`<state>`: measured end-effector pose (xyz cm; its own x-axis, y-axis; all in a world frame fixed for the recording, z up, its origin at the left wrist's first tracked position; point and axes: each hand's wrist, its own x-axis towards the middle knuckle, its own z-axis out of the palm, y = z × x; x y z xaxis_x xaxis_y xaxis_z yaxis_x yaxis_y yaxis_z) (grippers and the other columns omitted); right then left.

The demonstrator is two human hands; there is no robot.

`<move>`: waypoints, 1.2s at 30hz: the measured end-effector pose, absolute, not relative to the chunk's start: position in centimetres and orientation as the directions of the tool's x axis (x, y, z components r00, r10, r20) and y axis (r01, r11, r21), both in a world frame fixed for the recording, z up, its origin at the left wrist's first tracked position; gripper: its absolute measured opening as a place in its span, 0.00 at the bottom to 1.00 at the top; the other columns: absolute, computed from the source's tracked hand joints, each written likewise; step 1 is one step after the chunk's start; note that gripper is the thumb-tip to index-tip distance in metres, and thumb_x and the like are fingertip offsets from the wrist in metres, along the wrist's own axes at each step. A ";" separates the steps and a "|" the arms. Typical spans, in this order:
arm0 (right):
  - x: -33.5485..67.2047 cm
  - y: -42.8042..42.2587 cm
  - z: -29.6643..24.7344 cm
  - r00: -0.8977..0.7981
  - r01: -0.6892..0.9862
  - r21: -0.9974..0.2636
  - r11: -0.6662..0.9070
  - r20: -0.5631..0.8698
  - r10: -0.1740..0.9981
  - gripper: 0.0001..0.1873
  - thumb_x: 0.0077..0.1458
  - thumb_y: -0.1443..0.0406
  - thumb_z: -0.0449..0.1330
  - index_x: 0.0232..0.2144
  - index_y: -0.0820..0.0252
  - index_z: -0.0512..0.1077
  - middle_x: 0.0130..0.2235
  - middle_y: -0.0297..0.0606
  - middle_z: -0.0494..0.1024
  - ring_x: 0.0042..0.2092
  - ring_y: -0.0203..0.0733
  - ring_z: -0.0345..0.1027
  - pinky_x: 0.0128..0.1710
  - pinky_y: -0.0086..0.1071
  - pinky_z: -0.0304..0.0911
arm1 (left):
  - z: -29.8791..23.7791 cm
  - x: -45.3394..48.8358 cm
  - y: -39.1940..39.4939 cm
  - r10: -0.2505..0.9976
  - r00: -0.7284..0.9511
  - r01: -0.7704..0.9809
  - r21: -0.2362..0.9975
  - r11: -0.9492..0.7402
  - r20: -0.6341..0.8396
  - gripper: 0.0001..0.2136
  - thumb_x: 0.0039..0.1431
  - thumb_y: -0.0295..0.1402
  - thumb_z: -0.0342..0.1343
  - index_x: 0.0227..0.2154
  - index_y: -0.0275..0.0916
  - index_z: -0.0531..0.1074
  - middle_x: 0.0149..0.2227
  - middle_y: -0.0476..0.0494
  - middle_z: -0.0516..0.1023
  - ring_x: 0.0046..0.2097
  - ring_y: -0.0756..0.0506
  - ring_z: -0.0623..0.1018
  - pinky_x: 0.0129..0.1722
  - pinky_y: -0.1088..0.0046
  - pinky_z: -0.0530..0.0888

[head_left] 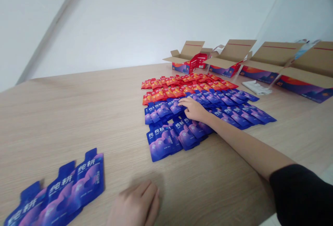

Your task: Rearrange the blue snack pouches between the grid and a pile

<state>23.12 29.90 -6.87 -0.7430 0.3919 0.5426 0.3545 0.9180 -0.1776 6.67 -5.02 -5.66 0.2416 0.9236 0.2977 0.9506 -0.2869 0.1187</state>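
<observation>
The table point(85, 115) is broad and pale, with a light wood grain running from left to right; a wide stretch of it lies bare on the far left. Beyond its far edge stands a plain whitish wall point(117, 21), crossed on the left by a slanting grey band point(52, 28). On the far right the wall is bluer, with a faint upright line, and a sliver of pale floor point(328, 174) shows past the table at the right.

Blue-purple pouches point(161, 144) lie flat in two overlapping rows at the middle and right of the table; red-orange pouches point(182, 89) form two more rows just beyond them. Three similar blue pouches point(88, 179) overlap at the near left, well apart from the rows.

The right hand point(192, 109) reaches in from the right, fingers bent down onto the farther blue-purple row; whether its grip has closed on a pouch, I cannot tell. The left hand point(135, 205), blurred, is at the near middle with fingers curled together; its palm is hidden, so its grip cannot be told.

Open cardboard boxes point(218, 71) line the far right, and a crumpled white item point(256, 87) lies before them.
</observation>
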 end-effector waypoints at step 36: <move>24.5 26.0 -3.8 -0.757 0.367 -0.168 0.915 0.517 0.398 0.16 0.56 0.73 0.53 0.44 0.60 0.75 0.46 0.46 0.73 0.49 0.50 0.69 0.52 0.45 0.66 | -4.5 6.9 -4.8 0.931 0.211 0.958 0.126 -0.257 0.297 0.15 0.66 0.28 0.41 0.24 0.42 0.64 0.23 0.51 0.71 0.22 0.48 0.74 0.22 0.71 0.67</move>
<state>24.49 26.04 -3.77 -0.7574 0.3985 0.5173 0.3670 0.9150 -0.1676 6.85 -4.78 -4.49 0.2110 0.9312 0.2972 0.9580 -0.2574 0.1264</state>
